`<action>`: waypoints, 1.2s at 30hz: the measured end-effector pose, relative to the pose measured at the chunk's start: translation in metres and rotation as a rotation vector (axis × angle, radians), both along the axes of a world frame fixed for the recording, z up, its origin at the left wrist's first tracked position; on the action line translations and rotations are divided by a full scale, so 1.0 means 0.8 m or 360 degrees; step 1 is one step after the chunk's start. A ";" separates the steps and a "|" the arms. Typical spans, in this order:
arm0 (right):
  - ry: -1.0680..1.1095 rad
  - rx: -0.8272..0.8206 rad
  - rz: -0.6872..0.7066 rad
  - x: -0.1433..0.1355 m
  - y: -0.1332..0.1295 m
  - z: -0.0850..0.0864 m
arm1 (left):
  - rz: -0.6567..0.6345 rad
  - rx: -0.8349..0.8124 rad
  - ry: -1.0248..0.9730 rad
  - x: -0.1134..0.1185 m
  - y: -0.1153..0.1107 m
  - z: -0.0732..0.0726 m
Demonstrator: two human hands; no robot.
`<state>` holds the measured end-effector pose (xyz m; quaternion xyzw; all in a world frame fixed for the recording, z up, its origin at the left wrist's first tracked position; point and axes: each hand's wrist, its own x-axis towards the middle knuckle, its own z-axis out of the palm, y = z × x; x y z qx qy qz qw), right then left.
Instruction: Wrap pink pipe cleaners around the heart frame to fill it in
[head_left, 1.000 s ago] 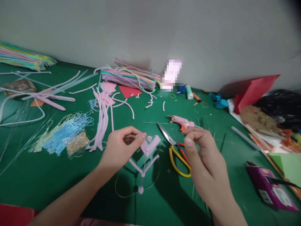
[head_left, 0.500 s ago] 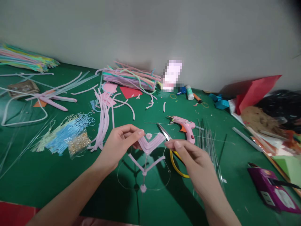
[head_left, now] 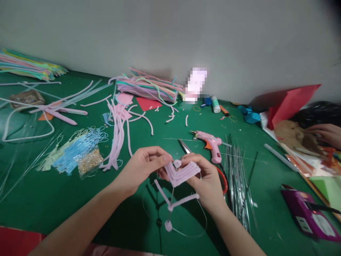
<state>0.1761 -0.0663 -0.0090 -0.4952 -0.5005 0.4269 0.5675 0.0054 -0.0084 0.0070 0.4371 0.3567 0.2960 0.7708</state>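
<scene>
A wire ornament (head_left: 170, 205) with lilac pipe-cleaner pieces hangs between my hands above the table. At its top is a thick V of stacked pipe cleaner (head_left: 181, 174) with a small round lilac disc between its arms. My left hand (head_left: 150, 161) pinches the left tip of this V. Around its right arm lies my right hand (head_left: 206, 177), closed, its fingertips partly hidden behind the V. Below hang a thinner V, another disc and a curved wire loop. Scissors (head_left: 185, 146) lie beyond my right hand, mostly covered by it.
A pink glue gun (head_left: 209, 139) and metal wires (head_left: 239, 181) lie to the right, near a purple power strip (head_left: 310, 215). Lilac pipe cleaners (head_left: 118, 135), blue tassels (head_left: 77, 147) and a bag of gold beads (head_left: 90, 160) lie left. Another person's hand (head_left: 326, 133) shows at right.
The ornament has moved slightly right and toward me, tilting. My right hand has shifted from the V's right tip to behind its right arm. Another person's hand has appeared at right.
</scene>
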 end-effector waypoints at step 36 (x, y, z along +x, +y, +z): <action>0.0015 -0.0372 -0.0234 0.036 -0.009 0.014 | 0.0065 0.0102 0.0146 -0.009 0.005 -0.003</action>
